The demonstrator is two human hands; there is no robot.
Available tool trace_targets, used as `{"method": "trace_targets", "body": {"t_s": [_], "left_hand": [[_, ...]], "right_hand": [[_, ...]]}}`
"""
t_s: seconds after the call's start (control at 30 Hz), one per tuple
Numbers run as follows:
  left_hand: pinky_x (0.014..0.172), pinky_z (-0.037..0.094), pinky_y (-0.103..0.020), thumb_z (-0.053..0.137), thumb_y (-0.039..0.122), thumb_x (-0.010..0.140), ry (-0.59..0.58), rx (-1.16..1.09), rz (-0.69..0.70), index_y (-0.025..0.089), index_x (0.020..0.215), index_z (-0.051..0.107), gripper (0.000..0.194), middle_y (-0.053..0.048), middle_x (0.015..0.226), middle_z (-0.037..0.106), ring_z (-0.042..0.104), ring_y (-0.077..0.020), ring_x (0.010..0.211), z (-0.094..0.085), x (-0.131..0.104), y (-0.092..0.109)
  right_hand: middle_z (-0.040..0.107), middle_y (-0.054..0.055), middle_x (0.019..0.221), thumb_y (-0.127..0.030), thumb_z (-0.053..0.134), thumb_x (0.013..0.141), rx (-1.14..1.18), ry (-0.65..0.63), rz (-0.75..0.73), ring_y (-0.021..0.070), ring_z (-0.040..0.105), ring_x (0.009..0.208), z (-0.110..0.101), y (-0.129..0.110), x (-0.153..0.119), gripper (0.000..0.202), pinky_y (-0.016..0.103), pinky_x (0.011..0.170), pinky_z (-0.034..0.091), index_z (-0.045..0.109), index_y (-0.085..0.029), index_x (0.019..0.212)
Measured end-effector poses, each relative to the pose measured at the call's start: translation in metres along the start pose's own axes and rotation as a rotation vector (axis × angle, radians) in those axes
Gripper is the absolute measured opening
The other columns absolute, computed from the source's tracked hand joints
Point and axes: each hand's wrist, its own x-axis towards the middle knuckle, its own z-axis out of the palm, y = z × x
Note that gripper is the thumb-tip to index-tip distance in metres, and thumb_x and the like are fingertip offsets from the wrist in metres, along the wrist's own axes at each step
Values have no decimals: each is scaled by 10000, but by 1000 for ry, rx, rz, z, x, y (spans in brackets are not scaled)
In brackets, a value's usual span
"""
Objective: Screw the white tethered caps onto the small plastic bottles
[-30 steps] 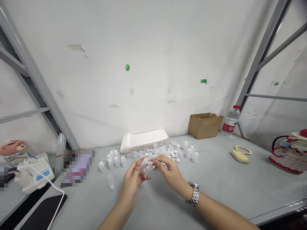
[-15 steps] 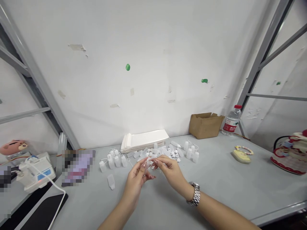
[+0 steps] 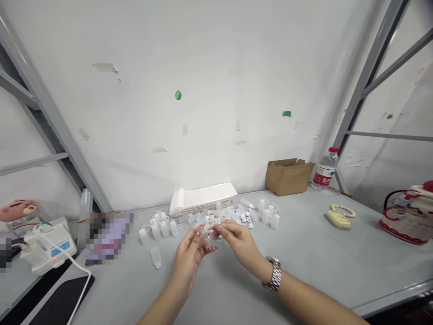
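My left hand point(image 3: 188, 253) is closed around a small translucent squeeze bottle point(image 3: 204, 234), which tilts with its top toward the right hand. Beside that top, the thumb and fingers of my right hand point(image 3: 241, 242) are pinched together; what they hold is too small to make out. Behind both hands spreads a pile of loose translucent bottles and white caps point(image 3: 233, 215). To the left stands a group of capped bottles point(image 3: 164, 228) with looped straps, and a flat-lying uncapped bottle point(image 3: 156, 257) is nearer me. Several more capped bottles point(image 3: 266, 215) stand right of the pile.
A stack of white padded envelopes point(image 3: 204, 198) lies against the wall. Farther right are a cardboard box point(image 3: 289, 178), a water bottle point(image 3: 325, 169), a yellow case with a beaded loop point(image 3: 338, 220) and a red-and-white bag point(image 3: 407, 216). A power strip point(image 3: 56, 248) with cables sits left.
My right fingers have drawn slightly away from the bottle's top, and the left hand has shifted a little left with the bottle. The whole view has moved slightly.
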Motion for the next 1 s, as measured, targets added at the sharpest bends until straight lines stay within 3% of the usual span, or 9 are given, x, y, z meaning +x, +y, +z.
{"method": "trace_targets", "body": {"t_s": [0.17, 0.3, 0.4, 0.53, 0.63, 0.87, 1.0], "left_hand": [[616, 502, -297, 650, 402, 680, -18, 19, 2, 141, 922, 638, 357, -3, 624, 573, 492, -91, 528, 0, 1, 0], [650, 517, -329, 585, 422, 726, -27, 197, 141, 154, 926, 622, 337, 18, 590, 535, 525, -117, 541, 2, -3, -1], [645, 529, -342, 551, 398, 759, -44, 289, 246, 174, 956, 588, 301, 13, 681, 524, 544, -120, 553, 3, -6, -4], [604, 540, -341, 532, 333, 792, -42, 258, 338, 270, 1241, 343, 491, 45, 712, 485, 561, -117, 551, 4, -8, -8], [591, 540, -335, 552, 303, 785, -46, 233, 346, 302, 1323, 195, 645, 55, 702, 487, 570, -117, 549, 7, -10, -7], [670, 543, -365, 569, 286, 774, -112, 218, 288, 311, 1337, 233, 656, 49, 721, 518, 600, -130, 610, 4, -9, -2], [703, 545, -366, 547, 307, 785, -155, 310, 302, 293, 1245, 433, 474, 18, 786, 533, 607, -146, 678, -4, -5, -3]], "right_hand": [[636, 24, 663, -407, 591, 743, 164, 17, 117, 163, 584, 681, 2, 5, 2, 255, 293, 689, 453, 673, -183, 654], [632, 9, 668, -358, 685, 663, 396, 47, 226, 142, 582, 629, 3, 8, 4, 205, 288, 655, 461, 662, -170, 742], [649, 25, 709, -349, 710, 634, 431, 21, 267, 153, 593, 668, 5, 8, 3, 233, 297, 670, 461, 671, -165, 771], [636, 20, 694, -343, 712, 633, 397, 45, 246, 159, 592, 690, 7, 6, 0, 187, 296, 686, 462, 676, -174, 704], [617, 22, 752, -334, 699, 654, 354, 59, 180, 162, 586, 744, 7, 5, -3, 156, 295, 727, 464, 678, -187, 700], [572, 22, 805, -316, 666, 706, 198, 1, 6, 151, 554, 767, 2, 10, -4, 112, 274, 680, 463, 695, -232, 775], [569, 22, 781, -319, 664, 711, 118, -73, 10, 153, 548, 771, -4, 7, 2, 118, 290, 711, 454, 712, -245, 788]]}}
